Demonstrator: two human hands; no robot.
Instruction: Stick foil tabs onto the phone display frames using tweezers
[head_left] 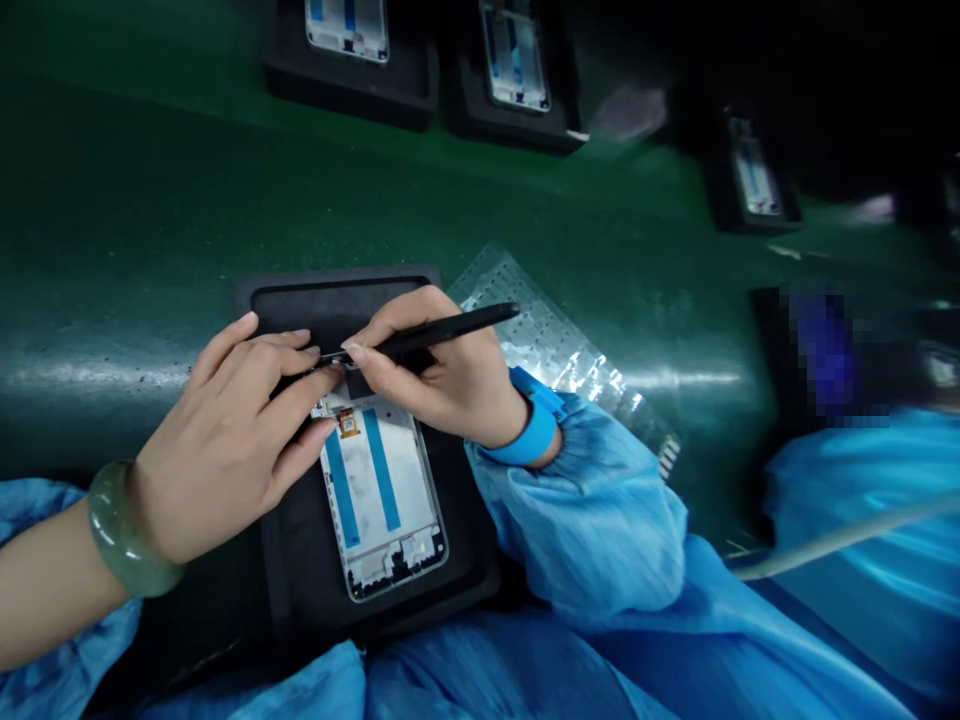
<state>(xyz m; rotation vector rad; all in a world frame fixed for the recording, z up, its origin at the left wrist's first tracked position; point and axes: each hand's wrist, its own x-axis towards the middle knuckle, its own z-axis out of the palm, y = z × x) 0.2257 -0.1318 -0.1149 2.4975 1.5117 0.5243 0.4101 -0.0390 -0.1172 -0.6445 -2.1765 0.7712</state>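
the white rectangular phone frame with two blue adhesive strips [382, 490] lies face up in the recess of a black moulded foam tray [300, 560], its long axis running from the person's body away toward the top of the tray, tilted slightly to the left at the far end. a small orange flex connector [347, 423] sits near the frame's far end, just below the fingertips of both hands.

the right hand [442, 365] is closed around black slender tweezers [442, 335] in a pen-like pinch, thumb and forefinger pressed near the tip; the tweezers' long axis runs nearly crosswise to the frame, handle out to the right, point aimed left at the frame's top edge. the left hand [232, 440] comes in from the opposite side, its fingers narrow and drawn together, forefinger and thumb meeting right at the tweezer point; whether they hold a small part there cannot be told, since it is too small to make out. so both hands converge on the far end of the frame, the connector lying just toward the body from that meeting point.

outward, a clear plastic sheet of small parts [570, 350] lies beside the tray on the green conveyor surface [150, 200], near the right wrist's blue band [534, 432]. a pale green jade bangle [124, 535] circles the left wrist. more black trays with frames [349, 45] stand further along.
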